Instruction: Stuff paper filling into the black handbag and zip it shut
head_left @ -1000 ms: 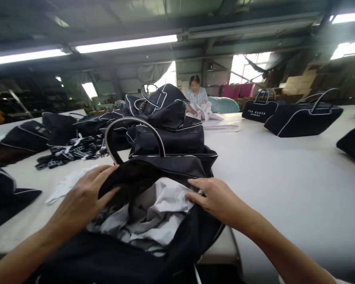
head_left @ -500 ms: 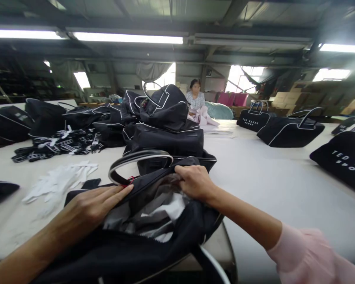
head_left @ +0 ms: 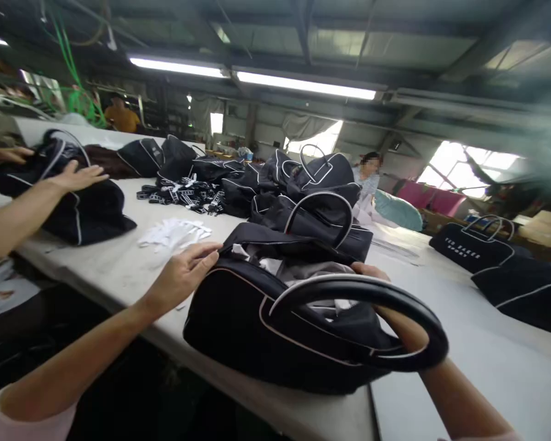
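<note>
A black handbag (head_left: 239, 312) with white piping sits upright near the table's front edge, its zip top open. Grey lining and white paper stuffing (head_left: 270, 265) show inside. The near handle (head_left: 434, 324) arches over the right side, and the far handle (head_left: 319, 197) stands up behind. My left hand (head_left: 188, 272) pinches the left corner of the opening between thumb and fingers. At the right end, my right hand (head_left: 371, 271) grips the bag's rim; the near handle hides part of it.
A co-worker's hands (head_left: 76, 176) handle another black bag (head_left: 96, 211) at the left. White gloves (head_left: 172, 236), black-and-white straps (head_left: 183, 195) and a pile of black bags (head_left: 321, 177) lie beyond. Lettered bags (head_left: 459, 248) stand at the right. Another person (head_left: 370, 174) sits behind.
My view has swung left, bringing the co-worker in. The bag has turned upright with its near handle raised. My left hand went to its left corner, my right hand to its right end.
</note>
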Action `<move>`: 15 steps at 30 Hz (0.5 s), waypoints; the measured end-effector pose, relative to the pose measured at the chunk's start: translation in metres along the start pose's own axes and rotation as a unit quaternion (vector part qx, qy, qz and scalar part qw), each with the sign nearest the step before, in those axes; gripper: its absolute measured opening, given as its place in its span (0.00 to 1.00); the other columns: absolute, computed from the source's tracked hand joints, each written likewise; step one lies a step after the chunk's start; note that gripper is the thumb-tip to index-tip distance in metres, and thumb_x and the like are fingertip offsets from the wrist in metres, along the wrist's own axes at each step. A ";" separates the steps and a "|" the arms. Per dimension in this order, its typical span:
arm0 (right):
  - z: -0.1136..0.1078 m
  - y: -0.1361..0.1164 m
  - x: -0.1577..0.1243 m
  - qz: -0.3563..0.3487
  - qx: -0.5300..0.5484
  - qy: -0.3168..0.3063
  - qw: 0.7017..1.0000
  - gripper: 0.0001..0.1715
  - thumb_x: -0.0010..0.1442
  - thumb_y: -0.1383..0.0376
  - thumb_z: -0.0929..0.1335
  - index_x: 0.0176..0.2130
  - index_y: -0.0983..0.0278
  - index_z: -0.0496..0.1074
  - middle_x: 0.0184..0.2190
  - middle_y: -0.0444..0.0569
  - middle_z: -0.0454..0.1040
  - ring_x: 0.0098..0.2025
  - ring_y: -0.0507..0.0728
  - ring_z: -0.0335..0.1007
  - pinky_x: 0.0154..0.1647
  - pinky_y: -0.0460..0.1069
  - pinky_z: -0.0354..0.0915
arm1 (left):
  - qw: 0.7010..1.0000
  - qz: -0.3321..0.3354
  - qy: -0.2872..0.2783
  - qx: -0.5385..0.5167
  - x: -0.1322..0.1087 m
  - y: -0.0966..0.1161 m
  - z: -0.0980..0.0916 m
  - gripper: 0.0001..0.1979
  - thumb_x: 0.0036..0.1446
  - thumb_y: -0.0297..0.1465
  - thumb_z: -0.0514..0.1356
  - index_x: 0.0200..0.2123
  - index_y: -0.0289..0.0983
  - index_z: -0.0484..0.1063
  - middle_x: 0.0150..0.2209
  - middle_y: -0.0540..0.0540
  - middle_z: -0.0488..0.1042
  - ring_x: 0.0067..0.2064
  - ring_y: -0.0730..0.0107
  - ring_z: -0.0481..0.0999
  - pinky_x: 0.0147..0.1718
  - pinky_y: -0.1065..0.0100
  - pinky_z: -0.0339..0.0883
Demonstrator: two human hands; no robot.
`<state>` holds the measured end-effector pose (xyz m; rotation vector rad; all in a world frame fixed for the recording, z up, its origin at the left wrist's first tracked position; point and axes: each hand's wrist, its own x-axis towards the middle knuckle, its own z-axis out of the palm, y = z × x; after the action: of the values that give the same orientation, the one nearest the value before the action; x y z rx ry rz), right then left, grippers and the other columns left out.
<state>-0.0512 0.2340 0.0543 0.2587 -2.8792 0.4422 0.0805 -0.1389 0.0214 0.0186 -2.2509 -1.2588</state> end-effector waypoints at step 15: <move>-0.040 -0.011 -0.112 -0.060 0.363 0.094 0.925 0.20 0.60 0.57 0.71 0.51 0.58 0.74 0.45 0.49 0.77 0.45 0.55 0.74 0.48 0.49 0.68 | 0.944 0.220 0.203 0.139 0.013 -0.076 0.082 0.21 0.69 0.38 0.47 0.57 0.31 0.65 0.57 0.32 0.66 0.62 0.46 0.63 0.62 0.42 0.55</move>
<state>0.0658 0.2514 0.0683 0.4711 -2.3746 1.4094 0.0123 -0.1209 -0.0663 -0.1051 -1.9108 -0.6279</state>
